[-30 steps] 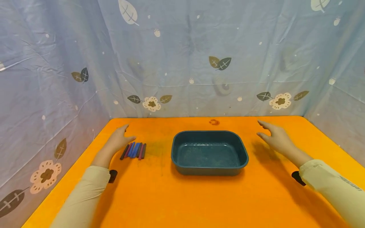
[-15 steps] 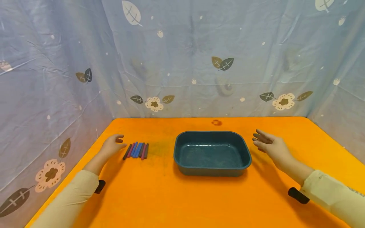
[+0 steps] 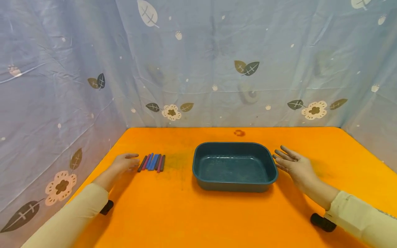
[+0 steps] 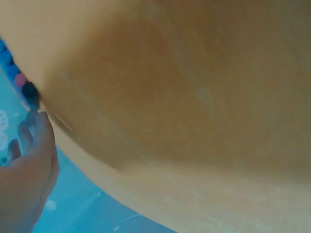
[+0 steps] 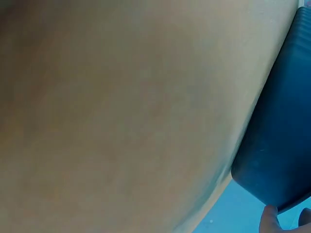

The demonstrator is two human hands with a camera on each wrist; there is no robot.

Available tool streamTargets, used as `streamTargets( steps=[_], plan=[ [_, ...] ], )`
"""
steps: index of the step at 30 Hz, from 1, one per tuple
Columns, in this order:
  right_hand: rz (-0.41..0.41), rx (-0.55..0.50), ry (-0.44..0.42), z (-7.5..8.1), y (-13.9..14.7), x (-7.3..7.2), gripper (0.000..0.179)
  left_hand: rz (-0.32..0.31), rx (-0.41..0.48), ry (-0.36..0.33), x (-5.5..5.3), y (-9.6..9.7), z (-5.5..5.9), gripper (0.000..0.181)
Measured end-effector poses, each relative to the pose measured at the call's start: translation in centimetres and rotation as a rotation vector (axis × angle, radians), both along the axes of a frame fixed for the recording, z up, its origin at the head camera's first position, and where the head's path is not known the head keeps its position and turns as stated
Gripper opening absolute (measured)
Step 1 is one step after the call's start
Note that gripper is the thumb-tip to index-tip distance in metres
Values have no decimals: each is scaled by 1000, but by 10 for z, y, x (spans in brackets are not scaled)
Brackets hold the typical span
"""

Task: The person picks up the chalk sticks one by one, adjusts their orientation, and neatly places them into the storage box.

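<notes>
A row of short coloured sticks like crayons (image 3: 153, 163), dark, reddish and blue, lies side by side on the orange table's left part. My left hand (image 3: 121, 164) is just left of the row, holding nothing, its fingers extended towards the dark end stick. In the left wrist view the fingertips come close to that stick (image 4: 30, 90); contact cannot be told. Centrally stands a dark teal rectangular basin (image 3: 232, 187) with nothing in it. My right hand (image 3: 299, 169), fingers extended, is beside the basin's right rim. The right wrist view shows its thumb (image 5: 269, 218) near the basin's corner.
The orange table (image 3: 186, 220) ends at a light blue curtain (image 3: 198, 69) printed with leaves and flowers, which encloses the back and both sides. A reddish ring-shaped stain (image 3: 239, 133) marks the table behind the basin. Dark wrist devices (image 3: 323, 222) hang under both sleeves.
My left hand has come down to the left of the sticks. My right hand has moved down and closer to the basin's right side. The sticks and basin stay put; the view shifted slightly.
</notes>
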State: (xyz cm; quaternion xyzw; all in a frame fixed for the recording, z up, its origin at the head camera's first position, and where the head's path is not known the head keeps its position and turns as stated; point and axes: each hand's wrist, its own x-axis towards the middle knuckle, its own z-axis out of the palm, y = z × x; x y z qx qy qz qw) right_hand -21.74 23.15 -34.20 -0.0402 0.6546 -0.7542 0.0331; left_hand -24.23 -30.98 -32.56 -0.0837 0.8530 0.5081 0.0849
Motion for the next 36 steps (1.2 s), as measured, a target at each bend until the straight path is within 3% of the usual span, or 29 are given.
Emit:
streamTargets(
  steps=[12, 22, 30, 36],
  plan=[
    [14, 8, -20, -5, -1, 1, 79, 28, 107, -118, -17, -7, -7, 55],
    [47, -82, -56, -4, -1, -2, 75, -25, -29, -127, -24, -4, -16, 54],
    [72, -86, -51, -5, 1, -4, 75, -3, -41, -109, -29, -4, -17, 49],
    [73, -71, -66, -4, 2, -5, 77, 23, -67, -140, -32, -4, -11, 44]
  ],
)
